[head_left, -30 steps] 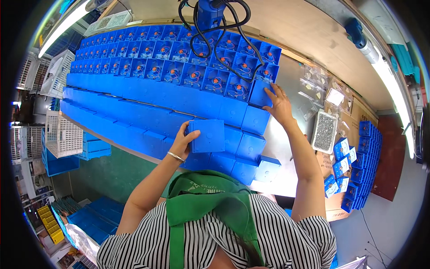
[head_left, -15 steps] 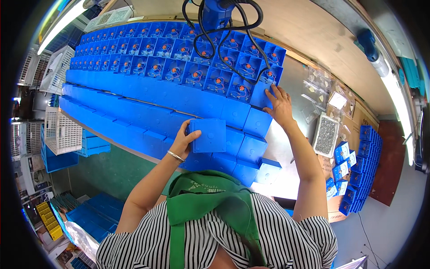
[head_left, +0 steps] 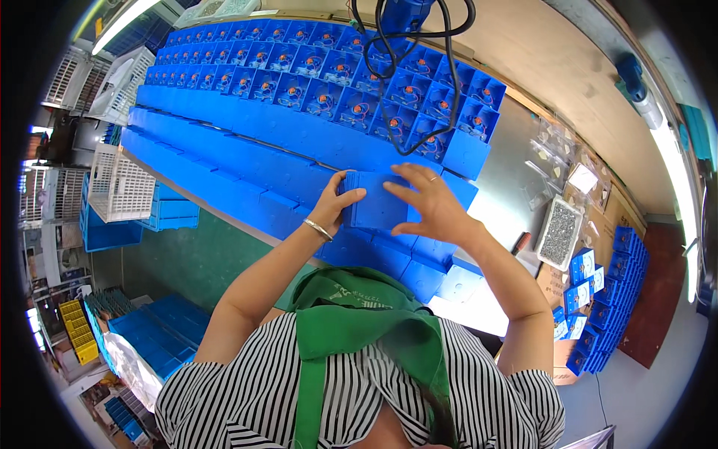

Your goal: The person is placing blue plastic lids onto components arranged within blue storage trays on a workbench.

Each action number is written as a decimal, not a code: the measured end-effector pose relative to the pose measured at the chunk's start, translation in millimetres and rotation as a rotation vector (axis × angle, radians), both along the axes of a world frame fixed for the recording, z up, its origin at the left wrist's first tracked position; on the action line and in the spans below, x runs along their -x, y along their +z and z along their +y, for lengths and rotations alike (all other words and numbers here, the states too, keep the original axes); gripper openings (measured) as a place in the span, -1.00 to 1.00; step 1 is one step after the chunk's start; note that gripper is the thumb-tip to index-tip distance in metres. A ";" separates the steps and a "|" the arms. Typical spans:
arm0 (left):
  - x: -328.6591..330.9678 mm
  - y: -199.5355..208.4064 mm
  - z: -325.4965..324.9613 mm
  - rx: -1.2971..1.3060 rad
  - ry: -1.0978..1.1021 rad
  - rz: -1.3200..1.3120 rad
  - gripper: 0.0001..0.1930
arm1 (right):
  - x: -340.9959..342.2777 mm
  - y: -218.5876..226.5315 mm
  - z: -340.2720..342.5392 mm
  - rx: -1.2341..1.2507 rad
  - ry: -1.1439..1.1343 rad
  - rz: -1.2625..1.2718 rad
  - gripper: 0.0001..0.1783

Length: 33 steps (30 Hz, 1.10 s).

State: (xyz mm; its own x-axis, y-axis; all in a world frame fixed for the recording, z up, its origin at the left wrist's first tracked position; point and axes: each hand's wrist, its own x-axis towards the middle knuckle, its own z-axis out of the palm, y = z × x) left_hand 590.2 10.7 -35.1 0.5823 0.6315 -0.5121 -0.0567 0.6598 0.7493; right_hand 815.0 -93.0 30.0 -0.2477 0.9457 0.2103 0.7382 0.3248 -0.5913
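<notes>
My left hand grips the left side of a square blue plastic box, thumb on its face and fingers behind. Over the box's right part hovers my right hand, its fingers spread; whether the fingertips touch the box I cannot tell. Beneath both hands, rows of closed-side-up blue boxes cover the near part of the table. Farther back stand rows of open-topped blue boxes with orange parts and thin wires inside.
A dark cable hangs from a blue tool over the far rows. On the right lie a white tray of small metal parts, a red-handled tool, clear plastic pieces and stacked blue units. White crates stand left.
My right hand has left the last box at the right end of the row and come in over the held box. The left hand keeps its hold. The whole view has shifted slightly.
</notes>
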 end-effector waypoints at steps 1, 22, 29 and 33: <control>-0.5 0.1 -0.5 -0.001 -0.003 -0.003 -0.23 | 5.5 -2.8 -1.1 0.006 0.018 -0.008 -0.21; 46.3 -7.3 6.0 0.062 0.081 0.059 -0.27 | -75.5 -87.6 53.0 0.039 -0.479 -0.458 -0.14; 42.4 -6.2 10.8 0.051 0.068 0.053 -0.26 | -73.8 -84.6 57.5 0.070 -0.481 -0.488 -0.16; 38.4 -2.1 8.6 0.087 0.034 0.000 -0.26 | -74.4 -89.8 55.5 0.072 -0.490 -0.531 -0.16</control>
